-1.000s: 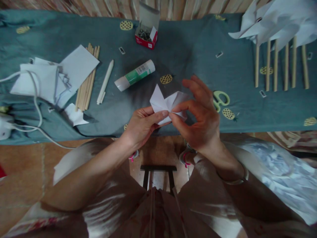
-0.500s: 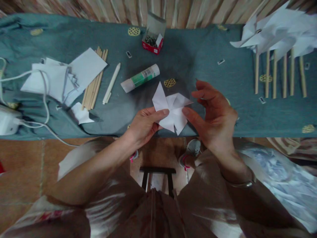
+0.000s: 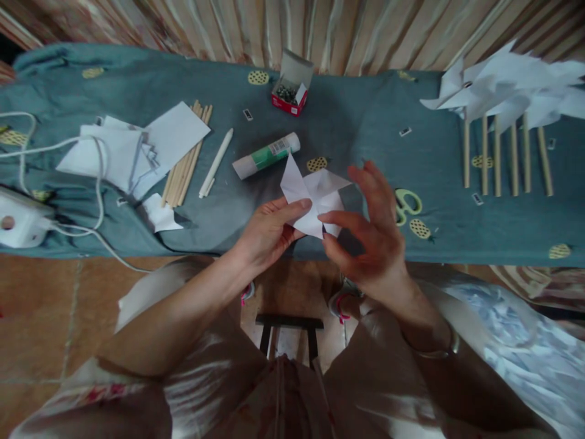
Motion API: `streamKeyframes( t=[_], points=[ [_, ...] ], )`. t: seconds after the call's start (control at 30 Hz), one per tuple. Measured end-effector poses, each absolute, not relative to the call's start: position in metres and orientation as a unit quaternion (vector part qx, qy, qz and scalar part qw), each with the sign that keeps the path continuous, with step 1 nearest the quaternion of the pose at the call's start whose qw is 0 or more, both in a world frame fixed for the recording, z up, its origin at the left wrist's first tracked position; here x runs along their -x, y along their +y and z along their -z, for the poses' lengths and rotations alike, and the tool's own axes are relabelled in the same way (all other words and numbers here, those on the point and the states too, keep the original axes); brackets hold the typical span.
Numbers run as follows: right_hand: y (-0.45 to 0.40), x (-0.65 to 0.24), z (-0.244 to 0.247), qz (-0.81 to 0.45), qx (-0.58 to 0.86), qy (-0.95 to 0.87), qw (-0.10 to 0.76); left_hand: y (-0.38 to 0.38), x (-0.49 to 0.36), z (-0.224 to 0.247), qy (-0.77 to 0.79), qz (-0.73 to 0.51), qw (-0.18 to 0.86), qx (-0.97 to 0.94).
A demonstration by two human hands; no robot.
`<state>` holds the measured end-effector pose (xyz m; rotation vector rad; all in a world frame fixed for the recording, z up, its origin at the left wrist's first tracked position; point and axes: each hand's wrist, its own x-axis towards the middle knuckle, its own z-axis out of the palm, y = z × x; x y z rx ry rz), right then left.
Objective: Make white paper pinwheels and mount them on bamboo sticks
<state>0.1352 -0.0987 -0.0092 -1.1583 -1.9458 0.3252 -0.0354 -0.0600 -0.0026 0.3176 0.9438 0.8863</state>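
Observation:
My left hand pinches a white paper pinwheel, its thumb pressed near the middle and its fingers behind. The paper is cut into pointed flaps, some curling inward. From the right, my right hand has its thumb and forefinger on the lower right flap, by a slit; the other fingers are spread. A glue stick with a green label lies just beyond the paper. Green-handled scissors lie beside my right hand, partly hidden by it.
Wooden sticks, a white pen and white paper sheets lie left. At the back stands an open red box of small metal pieces. Pinwheels on sticks lie far right. A white cable runs to a power strip.
My right hand has moved down and left, its thumb and forefinger going from the right flap to the lower right one. The scissors have come into sight. The view has shifted slightly.

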Motion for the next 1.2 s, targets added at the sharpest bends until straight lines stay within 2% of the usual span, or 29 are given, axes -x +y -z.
streamKeyframes(
  t=[0.23,0.47,0.8,1.2],
  points=[
    [-0.097,-0.136,0.012,-0.110,0.449,-0.790,0.404,-0.060,0.039,0.007,0.423,-0.401,0.797,-0.161],
    [-0.097,-0.144,0.007,-0.084,0.452,-0.820,0.340,-0.060,0.042,0.009,0.415,-0.392,0.789,-0.227],
    [-0.098,-0.147,-0.001,-0.098,0.439,-0.827,0.336,-0.056,0.043,0.005,0.479,-0.386,0.737,-0.280],
    [-0.099,-0.146,0.001,-0.120,0.425,-0.831,0.339,-0.052,0.046,0.007,0.457,-0.342,0.751,-0.330]
  ],
)
